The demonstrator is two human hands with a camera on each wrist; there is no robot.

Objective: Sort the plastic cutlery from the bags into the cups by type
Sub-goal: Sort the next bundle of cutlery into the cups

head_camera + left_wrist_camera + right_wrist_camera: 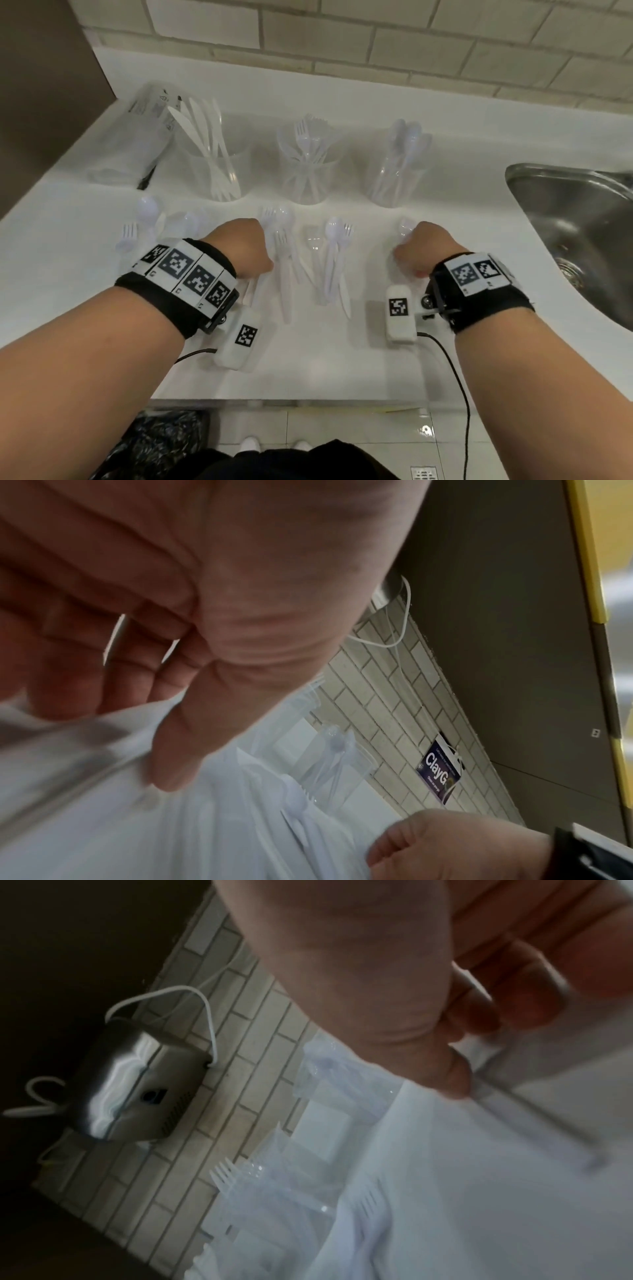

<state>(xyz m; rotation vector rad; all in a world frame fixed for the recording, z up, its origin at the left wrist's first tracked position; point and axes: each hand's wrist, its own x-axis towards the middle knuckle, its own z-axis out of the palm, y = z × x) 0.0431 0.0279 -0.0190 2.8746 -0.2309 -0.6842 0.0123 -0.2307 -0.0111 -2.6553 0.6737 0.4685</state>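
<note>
Three clear cups stand in a row at the back of the white counter (342, 359): a knife cup (214, 168), a fork cup (308, 168) and a spoon cup (397, 171). Loose white forks and spoons (334, 260) lie in front of them. My left hand (239, 246) is low over the left pile, fingers curled round a white handle (251, 291); its type is hidden. My right hand (424, 250) pinches a white spoon (406, 228) whose bowl shows beyond the knuckles. Both wrist views are blurred; the left thumb (178, 750) presses on white plastic.
Clear plastic bags (137, 137) lie at the back left beside a dark wall panel (41, 85). A steel sink (582, 233) is sunk into the counter at the right. A tiled wall (376, 44) closes the back, with a steel box (137, 1083) mounted on it.
</note>
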